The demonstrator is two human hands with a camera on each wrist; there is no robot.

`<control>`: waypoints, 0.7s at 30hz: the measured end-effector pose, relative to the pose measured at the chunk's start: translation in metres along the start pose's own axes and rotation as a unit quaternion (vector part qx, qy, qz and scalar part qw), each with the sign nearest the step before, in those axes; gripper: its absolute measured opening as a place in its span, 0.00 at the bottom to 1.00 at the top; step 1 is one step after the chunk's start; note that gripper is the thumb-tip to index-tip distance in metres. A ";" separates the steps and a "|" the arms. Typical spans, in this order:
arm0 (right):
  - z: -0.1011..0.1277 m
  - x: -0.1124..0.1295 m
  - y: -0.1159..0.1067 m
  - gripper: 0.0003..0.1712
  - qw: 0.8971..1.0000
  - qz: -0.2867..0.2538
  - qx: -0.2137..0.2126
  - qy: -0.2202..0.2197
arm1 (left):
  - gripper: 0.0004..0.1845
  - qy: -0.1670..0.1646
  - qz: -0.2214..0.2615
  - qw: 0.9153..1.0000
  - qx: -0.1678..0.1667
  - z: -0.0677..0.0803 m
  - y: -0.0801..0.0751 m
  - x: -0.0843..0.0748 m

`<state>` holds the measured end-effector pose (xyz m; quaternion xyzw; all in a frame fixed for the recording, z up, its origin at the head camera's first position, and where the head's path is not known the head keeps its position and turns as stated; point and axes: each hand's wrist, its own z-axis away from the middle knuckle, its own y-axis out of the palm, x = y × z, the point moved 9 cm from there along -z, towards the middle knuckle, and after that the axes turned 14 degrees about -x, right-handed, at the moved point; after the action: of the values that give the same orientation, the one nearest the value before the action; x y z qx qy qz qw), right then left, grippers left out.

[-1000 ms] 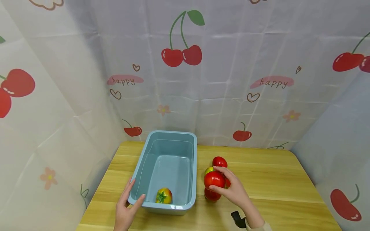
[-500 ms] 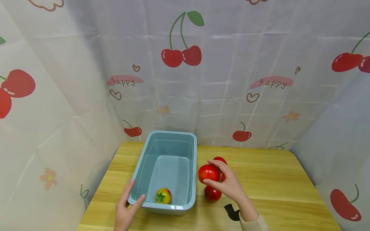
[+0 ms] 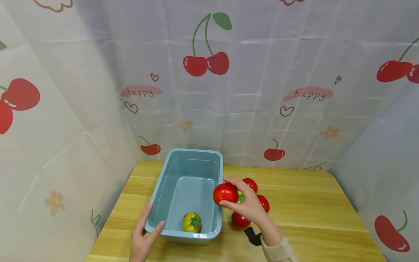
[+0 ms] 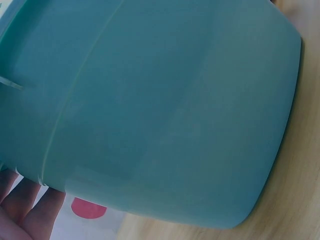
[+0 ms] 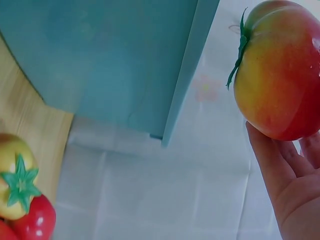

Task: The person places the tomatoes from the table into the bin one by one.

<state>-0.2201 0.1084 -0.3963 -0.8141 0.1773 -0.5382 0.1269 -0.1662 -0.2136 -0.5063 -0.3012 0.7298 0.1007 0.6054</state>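
My right hand (image 3: 248,203) holds a toy tomato (image 3: 225,194) between thumb and fingers, overlapping the right rim of the blue bin (image 3: 183,232) in the head view. The right wrist view shows this tomato (image 5: 280,75) as red and yellow with a green calyx, high beside the bin wall. At the bin's near left corner, my left hand (image 3: 143,236) grips the rim, thumb over the front edge and fingers over the left one. A yellow-red tomato (image 3: 191,222) with a green calyx lies inside, at the near end.
Right of the bin, several more fruits lie close together on the wooden table (image 3: 311,207): red ones (image 3: 250,185) and a yellow one (image 5: 17,175) with a green star calyx. A black strap-like piece (image 3: 252,236) sits at my right wrist. Cherry-print curtains (image 3: 248,120) enclose the table.
My right hand has carried the held tomato up and left, from above the other fruits to the bin's right rim. The tomato inside the bin has rolled slightly right. My left hand stays put.
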 end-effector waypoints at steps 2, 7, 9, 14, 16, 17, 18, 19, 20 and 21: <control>-0.001 -0.004 0.005 0.36 1.000 -0.002 0.005 0.004 | 0.34 0.000 0.000 1.000 -0.001 0.000 0.000 0.000; -0.003 -0.009 0.017 0.35 1.000 -0.018 0.019 -0.013 | 0.34 0.003 0.004 1.000 0.001 0.000 0.000 0.000; -0.003 -0.009 0.020 0.35 0.999 -0.028 0.024 -0.021 | 0.34 0.001 0.003 1.000 0.001 0.000 0.000 0.000; -0.002 -0.009 0.028 0.35 0.999 -0.030 0.032 -0.024 | 0.35 -0.005 -0.004 1.000 0.003 0.000 0.001 0.002; -0.002 -0.008 0.030 0.35 0.999 -0.030 0.036 -0.027 | 0.35 -0.003 -0.004 1.000 0.005 -0.001 0.001 0.002; -0.002 -0.008 0.032 0.34 0.998 -0.032 0.040 -0.028 | 0.35 -0.002 -0.002 1.000 0.006 -0.001 0.001 0.002; -0.001 -0.007 0.034 0.35 0.998 -0.033 0.044 -0.024 | 0.35 -0.001 -0.001 1.000 0.007 -0.001 0.002 0.001; -0.001 -0.006 0.035 0.34 0.998 -0.036 0.047 -0.024 | 0.35 0.001 0.001 1.000 0.008 -0.001 0.002 0.001; -0.001 -0.006 0.036 0.34 0.998 -0.034 0.049 -0.025 | 0.35 0.000 -0.001 1.000 0.008 0.000 0.002 0.001; 0.000 -0.005 0.038 0.34 0.998 -0.033 0.052 -0.027 | 0.35 -0.002 -0.001 1.000 0.008 0.000 0.001 0.001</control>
<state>-0.2275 0.0762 -0.4152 -0.8259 0.1186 -0.5286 0.1563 -0.1673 -0.2130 -0.5078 -0.2974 0.7289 0.0948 0.6093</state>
